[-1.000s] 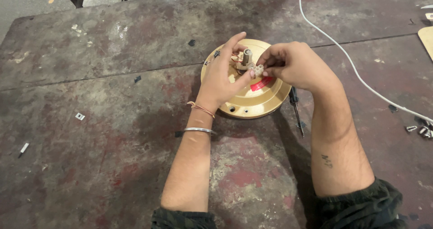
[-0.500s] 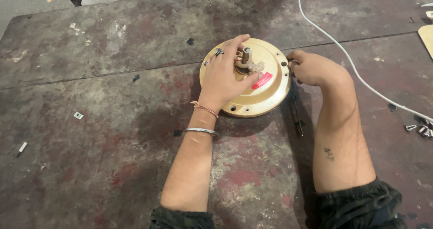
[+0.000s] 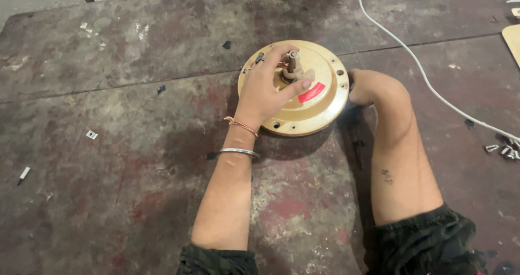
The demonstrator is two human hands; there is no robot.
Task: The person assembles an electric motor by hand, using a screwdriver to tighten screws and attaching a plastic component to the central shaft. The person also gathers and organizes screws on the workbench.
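A round gold-coloured motor housing (image 3: 319, 110) with a red sticker lies flat on the worn table (image 3: 108, 145). A short shaft (image 3: 293, 63) with small fittings stands up from its centre. My left hand (image 3: 268, 91) rests on top of the housing, fingers curled around the shaft and its fittings. My right hand (image 3: 364, 88) is down beside the housing's right edge, touching its rim; its fingers are tucked out of sight under it. A dark tool (image 3: 358, 145) lies in the shadow just below that hand.
A white cable (image 3: 428, 80) runs across the table at the upper right. Several small metal screws (image 3: 504, 150) lie at the right edge. A pale board corner (image 3: 512, 39) shows at far right. Small scraps (image 3: 92, 135) lie at the left.
My right hand left the centre fittings and dropped to the housing's right rim. My left hand stayed on the shaft. The housing shifted slightly.
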